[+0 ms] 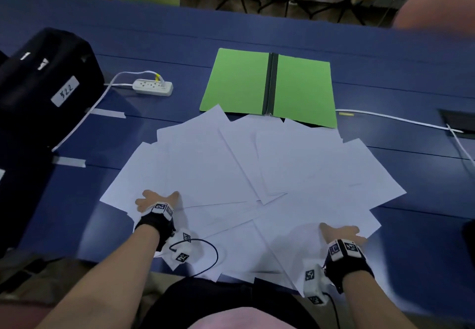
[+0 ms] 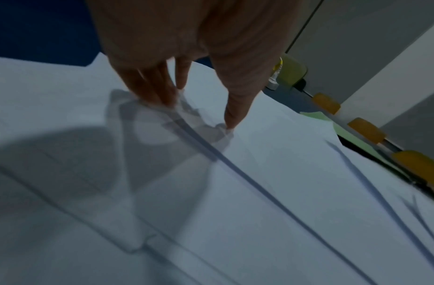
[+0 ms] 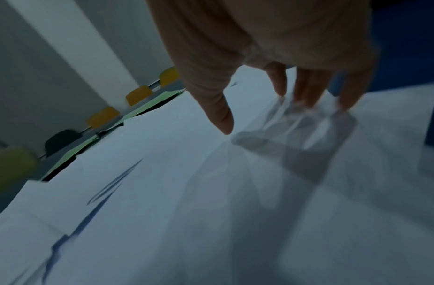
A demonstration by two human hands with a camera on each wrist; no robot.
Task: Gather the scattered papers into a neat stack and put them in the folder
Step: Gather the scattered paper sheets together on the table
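— Hands?
— My left hand (image 1: 154, 201) and right hand (image 1: 340, 233) lie spread, fingertips (image 2: 229, 125) pressing the papers (image 1: 257, 169), gripping nothing.
— Layout?
— Sheets fan outward across the blue table (image 1: 398, 76); far corners overlap the open green folder (image 1: 239, 81), its spine pointing away from me. Near edges overhang the table.

Papers (image 1: 244, 169) fan across the table (image 1: 385, 53), overlapping the folder (image 1: 239, 81) behind (opened flat).
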